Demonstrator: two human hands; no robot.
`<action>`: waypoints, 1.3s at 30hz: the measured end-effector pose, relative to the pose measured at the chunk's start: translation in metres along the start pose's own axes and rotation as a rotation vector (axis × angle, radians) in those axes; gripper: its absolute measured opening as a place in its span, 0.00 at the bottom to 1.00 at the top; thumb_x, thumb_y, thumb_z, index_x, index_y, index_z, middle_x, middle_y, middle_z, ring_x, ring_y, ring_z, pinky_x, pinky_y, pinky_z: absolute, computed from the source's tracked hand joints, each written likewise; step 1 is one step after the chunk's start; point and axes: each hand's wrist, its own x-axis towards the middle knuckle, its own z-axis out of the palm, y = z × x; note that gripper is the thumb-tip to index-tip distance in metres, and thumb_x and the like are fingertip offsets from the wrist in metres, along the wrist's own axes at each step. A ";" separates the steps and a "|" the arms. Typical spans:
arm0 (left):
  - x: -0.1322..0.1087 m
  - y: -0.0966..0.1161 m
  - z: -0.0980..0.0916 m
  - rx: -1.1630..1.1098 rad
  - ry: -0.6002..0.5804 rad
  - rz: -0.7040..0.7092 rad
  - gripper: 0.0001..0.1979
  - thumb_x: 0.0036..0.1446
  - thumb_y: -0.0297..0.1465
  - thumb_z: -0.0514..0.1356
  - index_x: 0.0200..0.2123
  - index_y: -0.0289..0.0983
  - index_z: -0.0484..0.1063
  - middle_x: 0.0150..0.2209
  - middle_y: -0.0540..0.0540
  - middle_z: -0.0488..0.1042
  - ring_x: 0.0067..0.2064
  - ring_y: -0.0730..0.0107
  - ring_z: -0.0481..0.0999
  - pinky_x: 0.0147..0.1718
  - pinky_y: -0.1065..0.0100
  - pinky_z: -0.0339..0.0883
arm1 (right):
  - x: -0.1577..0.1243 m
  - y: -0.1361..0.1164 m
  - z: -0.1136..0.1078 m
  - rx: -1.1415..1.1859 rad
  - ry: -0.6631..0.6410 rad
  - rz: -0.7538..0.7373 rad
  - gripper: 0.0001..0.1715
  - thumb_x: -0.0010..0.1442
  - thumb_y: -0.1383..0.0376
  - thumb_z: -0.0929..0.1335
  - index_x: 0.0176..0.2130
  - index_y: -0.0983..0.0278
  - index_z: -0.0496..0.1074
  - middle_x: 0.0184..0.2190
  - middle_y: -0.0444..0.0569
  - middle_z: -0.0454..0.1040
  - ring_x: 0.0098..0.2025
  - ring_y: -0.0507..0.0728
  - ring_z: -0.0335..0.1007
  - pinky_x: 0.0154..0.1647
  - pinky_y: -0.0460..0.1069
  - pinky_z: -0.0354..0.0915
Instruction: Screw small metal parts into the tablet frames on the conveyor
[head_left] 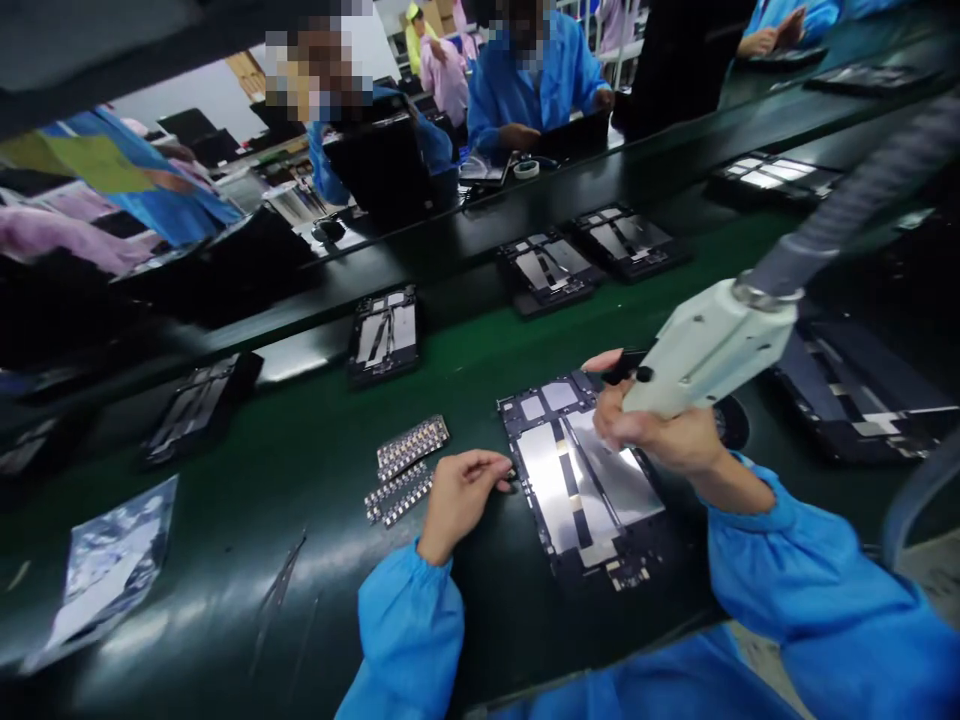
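An opened tablet (630, 485) with silvery plates, black ribbon cables and a dark frame lies face down in front of me. My right hand (660, 435) is closed around a white hand tool (720, 345) with a ribbed grey hose, held over the tablet's upper right part. The tool's tip is hard to make out. At the tablet's left edge, my left hand (466, 490) has its fingers pinched together; whatever is between them is hidden. Just left of that hand lie panels of small circuit boards (412, 447).
More opened tablets (386, 330) lie along the green belt (457, 375). Tweezers (283, 572) and a silvery plastic bag (116, 565) lie at left. Another opened tablet (862, 390) is at right, and co-workers in blue sit across the line.
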 end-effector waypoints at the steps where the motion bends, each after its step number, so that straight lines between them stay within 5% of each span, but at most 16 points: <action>1: 0.003 -0.001 0.004 0.024 -0.014 0.026 0.11 0.50 0.36 0.63 0.28 0.33 0.76 0.22 0.47 0.77 0.25 0.69 0.77 0.28 0.70 0.69 | 0.002 -0.001 0.011 -0.009 -0.006 0.015 0.32 0.46 0.49 0.75 0.44 0.62 0.69 0.17 0.37 0.65 0.17 0.50 0.61 0.18 0.48 0.62; 9: 0.009 -0.011 0.017 0.195 0.098 0.240 0.06 0.53 0.28 0.59 0.28 0.36 0.76 0.28 0.48 0.76 0.30 0.71 0.72 0.30 0.71 0.64 | 0.013 0.005 0.065 -0.008 -0.079 0.069 0.23 0.47 0.57 0.76 0.40 0.64 0.70 0.17 0.37 0.66 0.18 0.49 0.64 0.22 0.48 0.65; 15: 0.019 -0.018 0.014 0.032 0.015 0.092 0.04 0.48 0.25 0.60 0.31 0.34 0.72 0.26 0.49 0.75 0.27 0.73 0.74 0.24 0.74 0.66 | 0.021 0.028 0.089 -0.016 -0.053 0.107 0.15 0.48 0.58 0.75 0.33 0.63 0.72 0.17 0.39 0.67 0.20 0.51 0.65 0.28 0.51 0.69; 21: 0.035 -0.019 0.008 -0.105 -0.130 -0.061 0.04 0.44 0.24 0.61 0.28 0.32 0.69 0.21 0.50 0.72 0.20 0.75 0.72 0.15 0.77 0.64 | 0.021 0.051 0.097 -0.035 -0.058 0.144 0.17 0.46 0.61 0.76 0.36 0.64 0.72 0.17 0.39 0.67 0.21 0.52 0.65 0.29 0.50 0.68; 33: 0.038 -0.018 0.009 -0.129 -0.126 -0.073 0.06 0.43 0.22 0.59 0.29 0.32 0.72 0.21 0.50 0.74 0.19 0.76 0.71 0.16 0.76 0.64 | 0.019 0.058 0.099 -0.114 -0.081 0.089 0.17 0.48 0.58 0.74 0.35 0.64 0.70 0.16 0.40 0.66 0.29 0.57 0.72 0.33 0.52 0.70; 36: 0.031 -0.005 -0.010 -0.105 -0.151 -0.065 0.05 0.44 0.23 0.61 0.29 0.33 0.74 0.22 0.49 0.76 0.22 0.74 0.73 0.20 0.75 0.67 | 0.015 0.056 0.099 -0.153 -0.140 0.107 0.17 0.49 0.57 0.73 0.35 0.64 0.69 0.18 0.41 0.67 0.26 0.55 0.70 0.31 0.51 0.70; 39: 0.006 0.009 -0.056 0.049 -0.050 -0.023 0.05 0.48 0.28 0.62 0.30 0.34 0.76 0.27 0.47 0.78 0.28 0.69 0.77 0.28 0.71 0.71 | 0.011 0.057 0.099 -0.203 -0.154 0.099 0.14 0.52 0.57 0.72 0.34 0.63 0.68 0.19 0.41 0.67 0.22 0.52 0.67 0.29 0.50 0.68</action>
